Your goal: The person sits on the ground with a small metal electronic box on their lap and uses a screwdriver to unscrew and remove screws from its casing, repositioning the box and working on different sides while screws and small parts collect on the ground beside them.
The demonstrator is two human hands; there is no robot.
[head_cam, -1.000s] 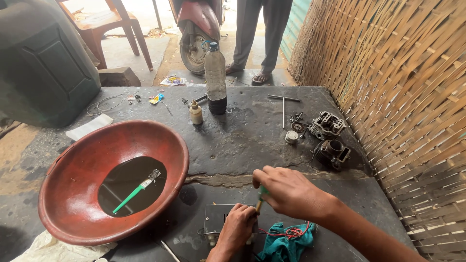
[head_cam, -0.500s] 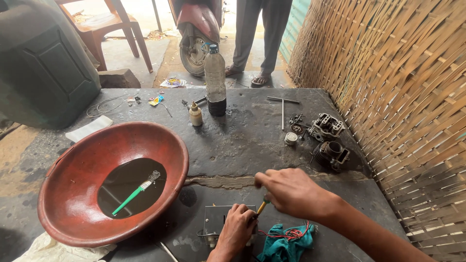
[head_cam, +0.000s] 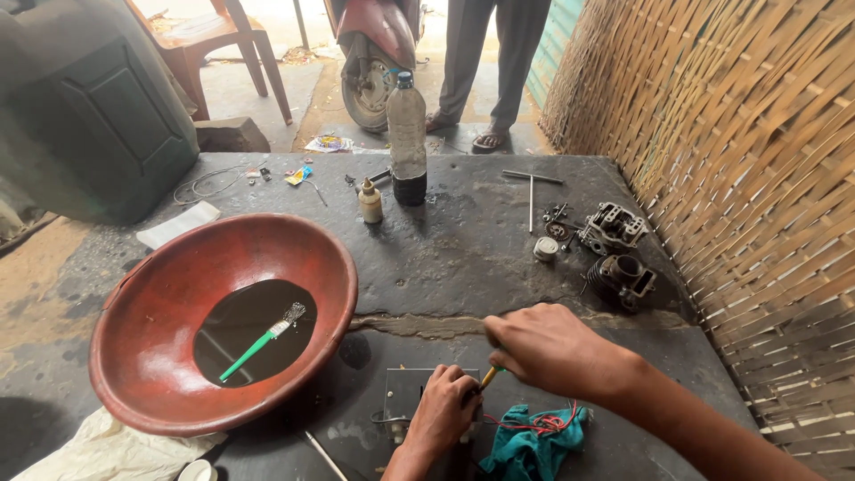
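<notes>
My right hand grips a small tool with a yellow handle, its tip pointing down at a small grey metal part on the dark slab. My left hand rests on that part and holds it steady. The two hands almost touch. A teal rag with red wires lies just right of my left hand, under my right wrist.
A large red basin with dark liquid and a green-handled brush sits at left. A plastic bottle, a small bottle, engine parts and a T-shaped wrench lie farther back. A woven wall borders the right; a person stands beyond the slab.
My right hand has shifted slightly down and left, bringing the yellow-handled tool closer to the metal part. My left hand stays on the part.
</notes>
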